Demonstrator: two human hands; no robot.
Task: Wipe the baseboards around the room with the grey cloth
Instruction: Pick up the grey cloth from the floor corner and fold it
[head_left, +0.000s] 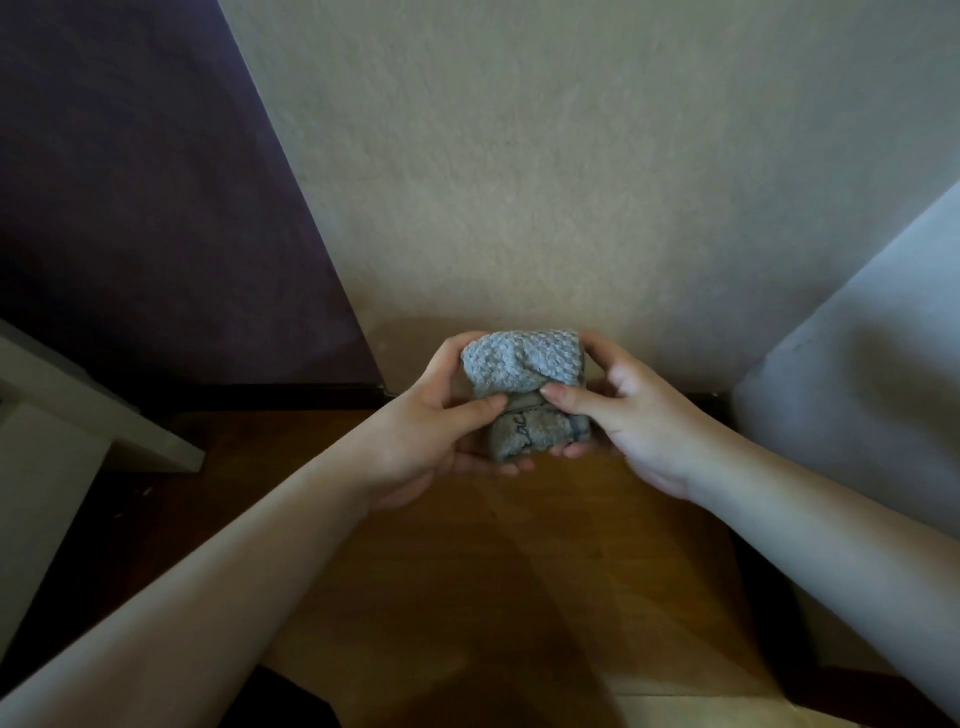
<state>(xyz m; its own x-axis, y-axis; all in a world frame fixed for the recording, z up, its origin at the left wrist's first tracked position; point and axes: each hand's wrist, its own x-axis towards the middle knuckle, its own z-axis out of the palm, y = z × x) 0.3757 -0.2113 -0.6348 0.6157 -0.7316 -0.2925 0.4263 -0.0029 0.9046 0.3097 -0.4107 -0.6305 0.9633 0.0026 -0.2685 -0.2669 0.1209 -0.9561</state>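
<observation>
- Between the two hands, held above the floor and in front of the wall, sits the grey cloth (524, 384), bunched into a thick wad.
- Left hand (441, 421) grips the cloth's left side, thumb across the front, fingers curled round behind and beneath.
- Right hand (623, 410) grips the right side, thumb pressed on the front near the middle, fingers wrapped under the wad.
- Both thumbs nearly meet on a flat band of the cloth that carries some dark lettering, too small to read.
- Behind the cloth stands a beige textured wall (571, 182); a dark baseboard (291, 392) runs along its foot.
- Wooden floor (519, 545) lies below the forearms.
- Dark purple panel (130, 208) stands at left, white furniture (78, 415) at lower left, and a pale grey surface (872, 353) at right.
</observation>
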